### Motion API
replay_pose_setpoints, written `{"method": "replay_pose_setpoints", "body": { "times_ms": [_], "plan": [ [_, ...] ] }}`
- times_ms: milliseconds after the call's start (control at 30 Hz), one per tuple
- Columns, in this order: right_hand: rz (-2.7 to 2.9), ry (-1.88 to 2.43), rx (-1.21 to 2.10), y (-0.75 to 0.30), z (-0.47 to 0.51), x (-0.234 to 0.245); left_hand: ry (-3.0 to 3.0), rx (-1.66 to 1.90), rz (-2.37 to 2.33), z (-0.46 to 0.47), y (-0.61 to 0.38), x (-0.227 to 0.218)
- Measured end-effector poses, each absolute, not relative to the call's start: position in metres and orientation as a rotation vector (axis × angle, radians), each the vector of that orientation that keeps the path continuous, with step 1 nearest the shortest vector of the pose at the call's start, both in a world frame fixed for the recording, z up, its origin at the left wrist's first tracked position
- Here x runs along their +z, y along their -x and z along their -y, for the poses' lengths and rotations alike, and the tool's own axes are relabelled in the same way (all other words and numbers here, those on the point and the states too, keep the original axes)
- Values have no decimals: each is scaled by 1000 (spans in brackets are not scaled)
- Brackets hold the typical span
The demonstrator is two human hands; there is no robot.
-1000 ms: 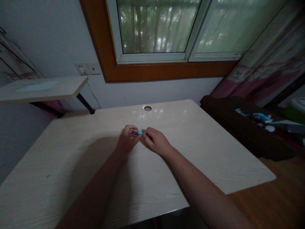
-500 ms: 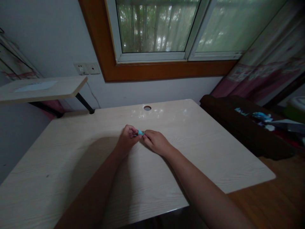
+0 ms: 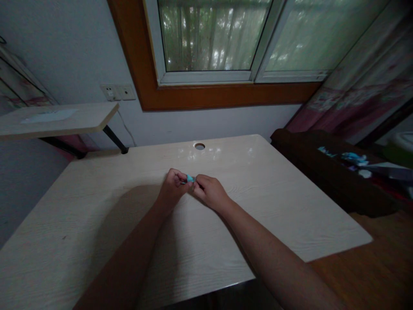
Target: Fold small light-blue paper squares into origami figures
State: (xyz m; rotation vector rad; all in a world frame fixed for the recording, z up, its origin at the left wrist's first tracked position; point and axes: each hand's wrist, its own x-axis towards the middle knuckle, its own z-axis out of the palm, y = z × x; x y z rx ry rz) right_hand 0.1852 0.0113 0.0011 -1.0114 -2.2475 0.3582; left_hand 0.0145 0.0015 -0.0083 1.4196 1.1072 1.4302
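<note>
- Your two hands nearly meet over the wood-grain desktop [image 3: 277,211], with the small turquoise piece [image 3: 190,178] between their fingertips.
- Your left hand [image 3: 171,190] is clamped on the piece, thumb below, curled fingers beside it; most of the visible turquoise lies on this side.
- Your right hand [image 3: 211,190] appears pinched on the piece's right end.
- The long axis seems to run crosswise, hand to hand, but your fingers hide too much to be sure.
- The cable hole [image 3: 200,147] lies beyond both hands.
</note>
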Motion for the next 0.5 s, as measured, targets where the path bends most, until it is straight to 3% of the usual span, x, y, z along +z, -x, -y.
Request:
{"method": "replay_pose_setpoints", "body": {
  "times_ms": [500],
  "plan": [
    [2262, 916, 495, -190, -11, 3, -1372, 1352, -1089, 0, -12, -4]
  ]
}}
